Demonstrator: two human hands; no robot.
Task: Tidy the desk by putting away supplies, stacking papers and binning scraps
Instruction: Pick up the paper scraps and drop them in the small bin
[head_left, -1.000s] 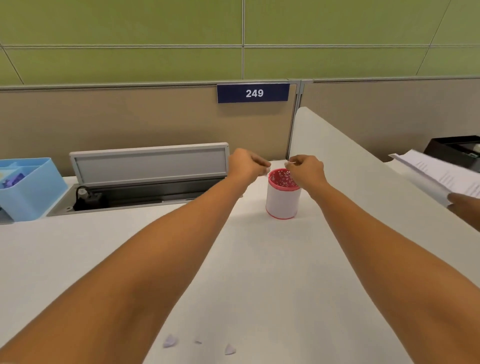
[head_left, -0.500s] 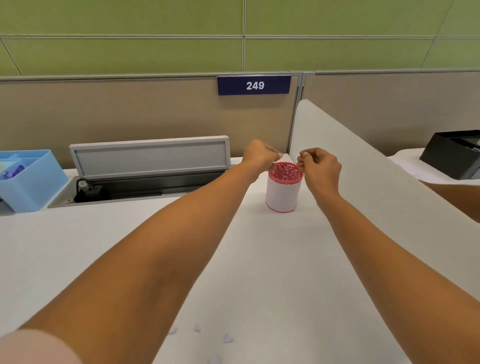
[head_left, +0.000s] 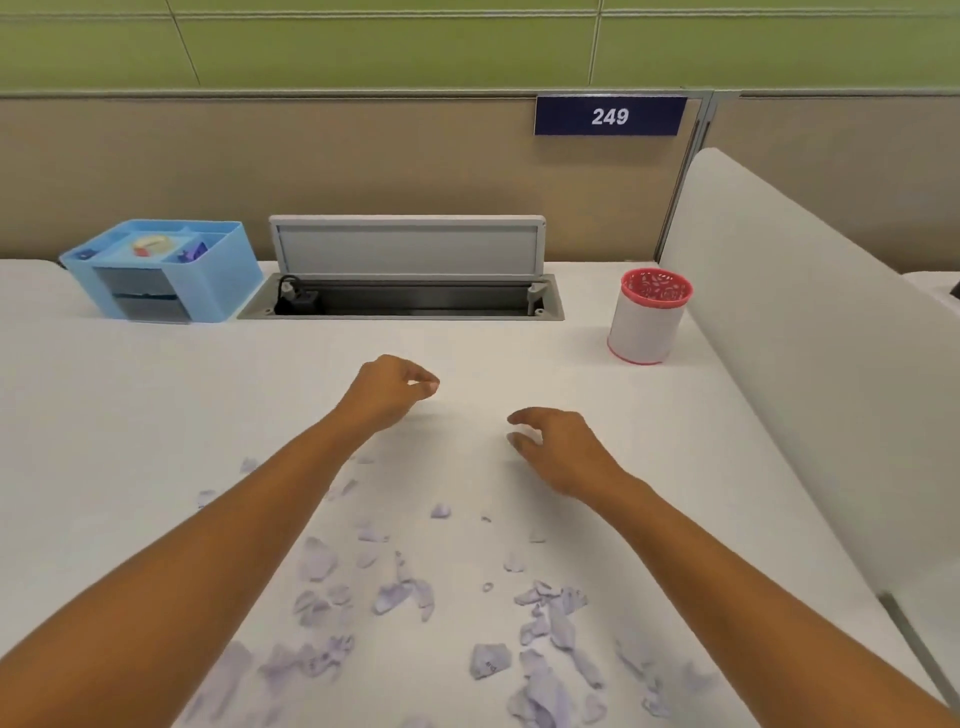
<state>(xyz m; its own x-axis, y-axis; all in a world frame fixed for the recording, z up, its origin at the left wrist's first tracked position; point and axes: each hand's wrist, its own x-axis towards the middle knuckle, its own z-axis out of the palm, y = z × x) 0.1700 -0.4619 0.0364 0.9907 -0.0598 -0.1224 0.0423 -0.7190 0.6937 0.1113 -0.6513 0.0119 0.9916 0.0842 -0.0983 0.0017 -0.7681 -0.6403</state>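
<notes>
Both hands withdrawn from bin (head_left: 649, 317) to desk (head_left: 156, 415) centre. Left hand (head_left: 389, 392) curled, thumb meeting forefinger, nothing seen held; right hand (head_left: 563, 449) loosely curled, empty. Scraps (head_left: 395, 595) lie scattered beneath forearms

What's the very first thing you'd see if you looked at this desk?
The torn purple paper scraps strewn over the near part of the white desk jump out first. Just beyond them hover the left hand and right hand, and a red-rimmed bin stands at the far right.
</notes>
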